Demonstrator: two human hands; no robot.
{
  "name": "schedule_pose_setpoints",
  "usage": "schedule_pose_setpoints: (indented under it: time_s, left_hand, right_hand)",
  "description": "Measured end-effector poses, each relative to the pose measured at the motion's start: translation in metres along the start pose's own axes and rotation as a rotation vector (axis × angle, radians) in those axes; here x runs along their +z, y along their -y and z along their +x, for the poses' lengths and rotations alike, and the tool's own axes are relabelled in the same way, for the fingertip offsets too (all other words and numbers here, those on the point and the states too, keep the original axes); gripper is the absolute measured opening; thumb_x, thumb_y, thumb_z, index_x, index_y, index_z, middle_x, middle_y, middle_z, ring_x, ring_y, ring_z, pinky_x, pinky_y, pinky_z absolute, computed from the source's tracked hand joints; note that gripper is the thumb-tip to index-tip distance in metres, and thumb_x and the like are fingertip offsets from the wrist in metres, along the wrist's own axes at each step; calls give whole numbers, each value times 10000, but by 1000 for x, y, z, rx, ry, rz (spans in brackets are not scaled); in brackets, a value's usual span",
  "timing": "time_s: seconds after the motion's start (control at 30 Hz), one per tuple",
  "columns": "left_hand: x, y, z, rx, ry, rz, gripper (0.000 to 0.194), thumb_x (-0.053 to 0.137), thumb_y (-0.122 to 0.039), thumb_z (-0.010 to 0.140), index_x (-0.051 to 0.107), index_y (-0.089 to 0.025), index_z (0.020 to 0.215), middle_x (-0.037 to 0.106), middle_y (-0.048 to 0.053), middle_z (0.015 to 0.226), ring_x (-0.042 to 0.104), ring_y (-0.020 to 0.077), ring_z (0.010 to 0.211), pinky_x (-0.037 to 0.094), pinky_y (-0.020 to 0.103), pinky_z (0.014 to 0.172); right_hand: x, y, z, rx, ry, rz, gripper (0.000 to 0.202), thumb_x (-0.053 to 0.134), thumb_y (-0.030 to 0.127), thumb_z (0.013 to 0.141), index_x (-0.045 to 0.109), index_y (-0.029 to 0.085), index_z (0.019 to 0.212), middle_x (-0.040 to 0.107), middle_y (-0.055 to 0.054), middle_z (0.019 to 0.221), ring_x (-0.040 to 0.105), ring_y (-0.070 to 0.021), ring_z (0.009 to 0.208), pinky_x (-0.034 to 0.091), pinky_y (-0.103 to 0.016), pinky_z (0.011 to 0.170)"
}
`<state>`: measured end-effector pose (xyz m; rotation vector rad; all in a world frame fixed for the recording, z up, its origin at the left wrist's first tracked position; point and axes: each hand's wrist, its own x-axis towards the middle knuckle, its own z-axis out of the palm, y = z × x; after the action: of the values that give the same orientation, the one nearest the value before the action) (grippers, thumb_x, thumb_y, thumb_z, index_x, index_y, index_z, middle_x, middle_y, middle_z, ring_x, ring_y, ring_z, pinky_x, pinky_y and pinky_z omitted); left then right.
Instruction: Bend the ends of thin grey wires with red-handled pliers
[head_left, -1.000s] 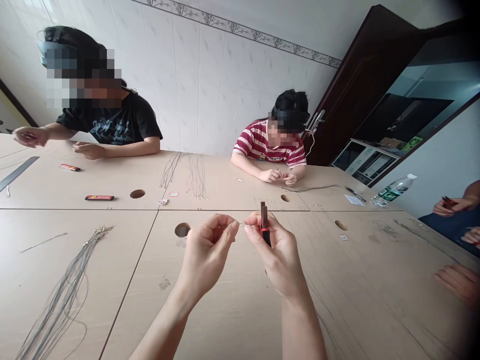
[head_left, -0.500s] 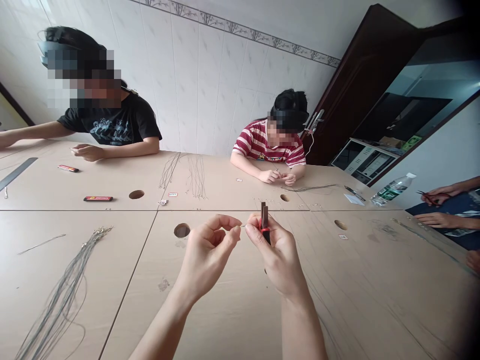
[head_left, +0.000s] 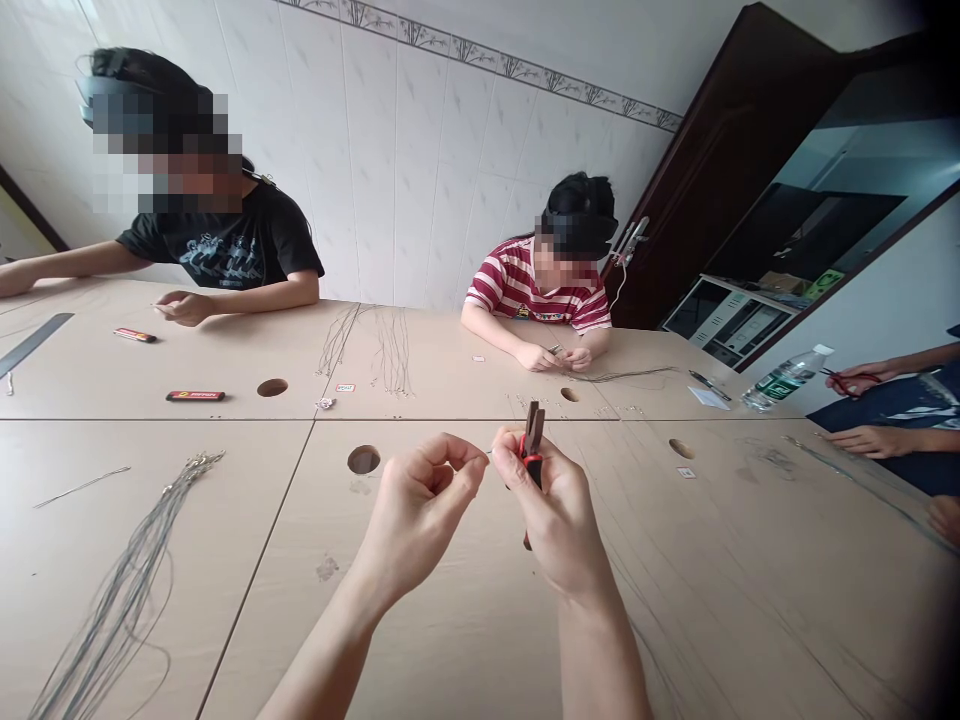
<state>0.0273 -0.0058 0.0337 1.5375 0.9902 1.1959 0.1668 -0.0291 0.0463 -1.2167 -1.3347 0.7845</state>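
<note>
My right hand (head_left: 551,510) is wrapped round red-and-black pliers (head_left: 533,460), whose metal jaws point up and stand slightly apart. Its thumb and index finger are pinched near the tip of my left hand (head_left: 427,510). The left thumb and index finger also pinch something tiny, too small to make out, in the narrow gap between the hands. Both hands are raised over the near part of the table. To the left, a bundle of thin grey cords (head_left: 142,540) with metal ends lies on the tabletop (head_left: 300,640).
Across the table sit a person in a black shirt (head_left: 232,240) and a person in a striped shirt (head_left: 495,280). More cords (head_left: 390,350), a red-and-black case (head_left: 195,396) and a water bottle (head_left: 787,380) lie about. At the right, another person's hand holds red-handled scissors (head_left: 851,382).
The pliers have tilted in my right hand, and a red handle now shows below it. My left fingers have shifted slightly right. The scissors at the far right have moved a little.
</note>
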Motion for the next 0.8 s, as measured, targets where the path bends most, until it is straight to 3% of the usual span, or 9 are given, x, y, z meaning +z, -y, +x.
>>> schedule_pose_setpoints:
  time_s: [0.1,0.2,0.27,0.33,0.4,0.5,0.6,0.7,0.8]
  left_hand:
    - [0,-1,1,26,3,33,197,609,-291,866,635,-200,693,355,-67,469,248,72,418,208,203,376]
    - [-2,-2,3,22,-37,0,148,626,-286,853,689,-196,753,583,-17,553,503,101,466,418,199,438]
    - [-5,-1,6,20,-81,-46,168,621,-315,864,732,-209,933,744,63,854,698,186,792,564,264,680]
    - [-10,1,9,10,-56,-79,300,592,-384,899,709,-240,1134,719,102,1163,636,249,1151,539,351,921]
    - [-15,3,10,-20,87,-122,386,529,-455,940,668,-255,1239,667,119,1278,566,270,1261,482,416,1018]
    - [-22,4,11,-97,392,-178,396,493,-484,956,701,-223,1169,737,143,1099,673,277,1073,490,461,989]
    - [-25,0,10,-198,612,-201,335,560,-478,921,738,-194,910,749,111,905,687,200,747,546,348,778]
    - [-23,-2,7,-282,730,-297,362,612,-512,874,693,-186,739,694,60,696,466,90,439,401,239,477]
    - [-17,-3,0,-316,837,-476,424,623,-557,837,637,-190,624,620,36,543,212,44,326,181,242,371]
  right_hand:
    - [0,-1,0,-14,5,17,288,545,426,930,495,207,750,430,15,714,388,-131,643,361,-259,602]
    - [0,-1,0,-15,-3,53,271,557,412,923,497,205,761,427,21,716,390,-127,646,364,-260,616]
    - [1,-2,0,-5,-9,72,264,569,405,917,496,204,764,418,27,713,379,-122,640,357,-258,616]
    - [0,-2,-1,-4,-13,81,266,577,399,915,491,203,756,408,29,712,369,-120,639,349,-258,616]
    - [-1,-2,-1,-16,-7,83,262,575,393,917,496,203,755,424,24,717,387,-126,653,355,-261,627]
    - [-6,-3,-1,-47,-13,82,253,565,390,925,508,206,761,468,12,738,433,-138,684,379,-265,650]
    - [-10,-4,-1,-48,-44,69,256,570,388,922,500,208,754,456,16,740,423,-137,681,375,-262,653]
    - [-11,-3,1,-28,-72,86,264,584,391,903,488,209,739,414,20,716,387,-137,663,354,-265,637]
    - [-7,-3,4,-20,-111,126,281,595,398,876,482,207,704,411,21,695,368,-137,649,337,-270,617]
